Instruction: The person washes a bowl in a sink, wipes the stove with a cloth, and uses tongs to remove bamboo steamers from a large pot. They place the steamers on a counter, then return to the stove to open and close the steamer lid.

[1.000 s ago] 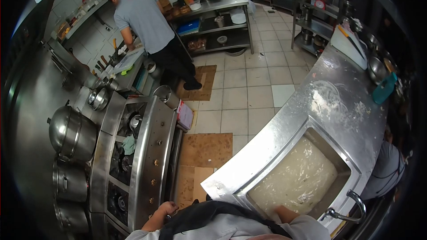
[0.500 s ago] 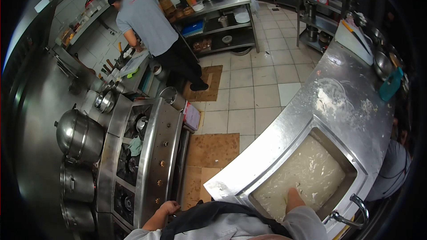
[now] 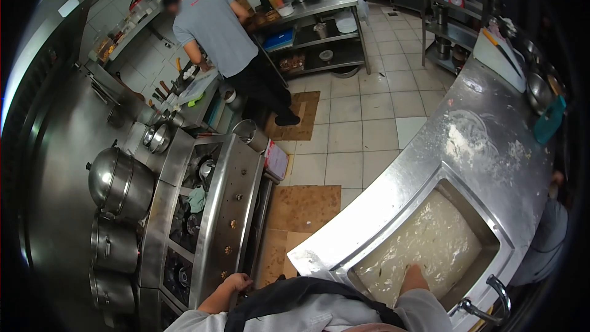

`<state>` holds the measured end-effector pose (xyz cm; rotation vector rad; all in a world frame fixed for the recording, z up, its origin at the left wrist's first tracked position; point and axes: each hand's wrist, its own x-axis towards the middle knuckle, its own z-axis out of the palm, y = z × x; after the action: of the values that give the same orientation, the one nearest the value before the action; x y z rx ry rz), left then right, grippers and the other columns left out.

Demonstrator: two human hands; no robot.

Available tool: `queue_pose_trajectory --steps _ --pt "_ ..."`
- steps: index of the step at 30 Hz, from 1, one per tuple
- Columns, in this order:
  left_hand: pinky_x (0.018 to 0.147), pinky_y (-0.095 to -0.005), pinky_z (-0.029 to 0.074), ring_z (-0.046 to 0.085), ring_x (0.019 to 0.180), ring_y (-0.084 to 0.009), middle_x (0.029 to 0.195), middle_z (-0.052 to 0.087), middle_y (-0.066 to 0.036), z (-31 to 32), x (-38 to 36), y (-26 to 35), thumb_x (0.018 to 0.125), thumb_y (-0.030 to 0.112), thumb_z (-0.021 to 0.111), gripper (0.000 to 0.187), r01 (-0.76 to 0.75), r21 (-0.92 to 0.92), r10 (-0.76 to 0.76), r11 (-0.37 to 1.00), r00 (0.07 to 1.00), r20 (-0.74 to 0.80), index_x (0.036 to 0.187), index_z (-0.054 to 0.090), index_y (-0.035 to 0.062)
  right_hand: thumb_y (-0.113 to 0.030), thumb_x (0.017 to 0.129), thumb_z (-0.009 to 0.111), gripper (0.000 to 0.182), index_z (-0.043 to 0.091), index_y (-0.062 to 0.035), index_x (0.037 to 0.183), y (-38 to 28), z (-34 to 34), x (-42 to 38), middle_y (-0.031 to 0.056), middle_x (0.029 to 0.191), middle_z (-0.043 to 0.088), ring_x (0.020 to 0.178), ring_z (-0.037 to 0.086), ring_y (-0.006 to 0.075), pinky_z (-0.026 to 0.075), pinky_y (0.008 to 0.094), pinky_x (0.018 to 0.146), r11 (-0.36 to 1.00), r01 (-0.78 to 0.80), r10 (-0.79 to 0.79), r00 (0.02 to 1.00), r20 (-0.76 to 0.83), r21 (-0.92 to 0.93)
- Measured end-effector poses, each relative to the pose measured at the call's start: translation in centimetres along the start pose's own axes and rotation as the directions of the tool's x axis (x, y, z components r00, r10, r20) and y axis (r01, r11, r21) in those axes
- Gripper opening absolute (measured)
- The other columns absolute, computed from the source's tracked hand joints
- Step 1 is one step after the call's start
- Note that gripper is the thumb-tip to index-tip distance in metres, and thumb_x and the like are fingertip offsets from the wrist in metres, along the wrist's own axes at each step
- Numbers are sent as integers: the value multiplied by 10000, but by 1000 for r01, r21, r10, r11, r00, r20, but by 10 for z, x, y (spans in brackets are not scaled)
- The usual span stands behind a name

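My right hand (image 3: 415,278) reaches down into a steel sink (image 3: 485,261) filled with cloudy, whitish water (image 3: 424,240); its fingers are under the surface and hidden. Near the stove's front edge, my left hand (image 3: 238,281) hangs beside my body with its fingers curled, and whether it holds something is too small to make out. A curved metal faucet (image 3: 491,301) stands at the sink's lower right corner. White powder (image 3: 461,141) is scattered on the steel counter (image 3: 393,209) behind the sink.
A person in a grey shirt (image 3: 215,31) works at the back left counter. The stove (image 3: 230,209) and large pots (image 3: 123,184) line the left. Cardboard (image 3: 301,206) lies on the tiled floor. A cutting board (image 3: 498,61) and another person's grey sleeve (image 3: 544,240) are at the right.
The whole view has shifted slightly, with the surroundings appearing further right. My right hand stays in the water, whose surface ripples look different. My left hand remains beside the stove.
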<state>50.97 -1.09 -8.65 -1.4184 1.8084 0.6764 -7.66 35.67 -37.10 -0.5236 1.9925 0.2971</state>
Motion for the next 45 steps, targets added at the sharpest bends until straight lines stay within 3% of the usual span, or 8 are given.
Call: queue_pose_trajectory --steps 2,4,7,11,26,37,45 --pt "873 -411 519 668 986 -340 1019 714 -159 -3 1 4 867 468 611 420 16 -6 -16 1000 1000 15 1047 721 105 -347 959 501 424 600 -119 1303 -1 0 -3 160 1360 564 1255 543 347 438 460 1039 1000 8 -8 1000 1 4" --pt "856 -382 526 686 950 -274 990 729 -131 -4 1 6 877 427 639 392 19 -6 -19 1000 1000 10 1065 723 93 -346 958 504 423 601 -118 1302 -1 2 -2 160 1359 565 1254 544 347 439 460 1038 1000 11 -11 1000 -3 4" --pt "868 -411 521 670 977 -342 1015 714 -162 -6 0 3 865 468 613 423 -3 -85 4 996 1000 6 1038 719 96 -344 957 508 422 602 -118 1300 -2 4 -1 160 1357 566 1252 545 347 441 459 1036 1000 16 -17 1000 -5 -10" --pt "868 -412 520 669 976 -344 1013 714 -164 -3 3 -2 864 468 616 427 -37 10 37 999 999 -24 1040 717 93 -342 955 513 420 603 -117 1298 8 6 -5 160 1355 568 1250 547 347 443 459 1034 1000 3 -3 1000 -2 -5" --pt "867 -406 514 670 985 -325 1016 712 -160 -1 8 12 859 443 627 405 -13 -47 15 999 999 34 1056 713 100 -333 949 531 413 609 -113 1290 5 -12 -8 160 1347 575 1243 553 346 452 456 1026 1000 3 -3 1000 -24 3" --pt "881 -408 511 667 991 -329 1039 710 -157 12 12 5 839 450 625 435 -33 -64 34 997 999 20 1074 709 94 -326 944 545 409 613 -111 1285 60 16 -36 160 1340 580 1238 558 346 458 454 1020 997 -67 68 997 30 -45" --pt "853 -407 515 673 969 -321 999 716 -157 23 9 12 849 452 617 423 -50 -66 51 997 999 4 1035 707 84 -322 941 554 405 616 -109 1281 5 34 -39 160 1336 583 1234 562 345 463 453 1016 993 95 -86 989 118 -72"
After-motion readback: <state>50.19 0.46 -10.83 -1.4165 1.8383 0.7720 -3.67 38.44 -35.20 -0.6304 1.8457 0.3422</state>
